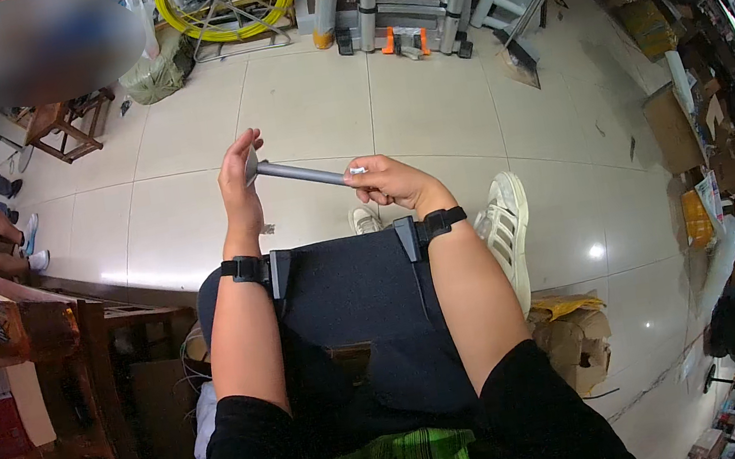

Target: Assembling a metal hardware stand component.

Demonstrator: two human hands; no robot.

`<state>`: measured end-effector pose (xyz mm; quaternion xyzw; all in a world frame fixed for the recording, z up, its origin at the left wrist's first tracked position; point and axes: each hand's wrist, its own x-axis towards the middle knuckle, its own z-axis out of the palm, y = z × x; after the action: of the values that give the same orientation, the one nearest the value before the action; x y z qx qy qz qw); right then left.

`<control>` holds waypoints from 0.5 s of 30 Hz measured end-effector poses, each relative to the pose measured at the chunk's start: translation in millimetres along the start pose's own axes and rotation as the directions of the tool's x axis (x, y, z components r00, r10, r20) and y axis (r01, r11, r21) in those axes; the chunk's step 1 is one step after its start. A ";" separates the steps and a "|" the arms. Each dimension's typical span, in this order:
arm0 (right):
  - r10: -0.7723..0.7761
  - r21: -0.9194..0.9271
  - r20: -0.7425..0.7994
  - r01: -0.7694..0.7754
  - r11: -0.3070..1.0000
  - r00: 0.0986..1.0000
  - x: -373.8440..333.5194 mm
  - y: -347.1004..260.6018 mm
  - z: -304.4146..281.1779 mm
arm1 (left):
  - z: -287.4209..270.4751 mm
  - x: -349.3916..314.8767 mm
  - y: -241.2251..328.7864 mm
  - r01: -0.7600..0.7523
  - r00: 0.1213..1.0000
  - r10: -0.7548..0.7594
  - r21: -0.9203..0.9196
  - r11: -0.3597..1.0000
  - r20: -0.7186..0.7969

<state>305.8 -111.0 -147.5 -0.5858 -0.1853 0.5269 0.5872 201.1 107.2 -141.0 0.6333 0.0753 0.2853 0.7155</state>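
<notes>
With our right hand [389, 183] we are pinching one end of a grey rod [302, 173], thumb and fingers closing around it, while a small white piece [359, 171] is showing at that grip; we cannot tell whether it belongs to the rod. Our left hand [240, 187] is standing nearly flat, fingers extending upward, its palm bearing against a round plate [252, 166] at the rod's other end. So rod and plate are already meeting, though we are not seeing whether they are fastened or merely pressing together; whatever remains to be secured is hiding at that joint. The whole piece is hanging in the air, tilting slightly down toward the right, just beyond our dark trousers [351, 279], and resting on nothing but our hands. Farther out, pale floor tiles [424, 97] are spreading ahead, a torn carton [578, 350] is sitting to our right, and an amber bottle [31, 329] is lying to our left.
</notes>
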 end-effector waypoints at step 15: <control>-0.214 -0.559 -0.153 0.094 0.824 0.965 13.1 18.7 1.5 | 5.8 8.6 -6.2 0.127 0.991 -0.130 0.092 0.988 0.023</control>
<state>302.1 -103.8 -168.9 -0.7640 -0.3121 0.3381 0.4523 212.8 106.3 -143.6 0.6628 0.1186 0.2258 0.7040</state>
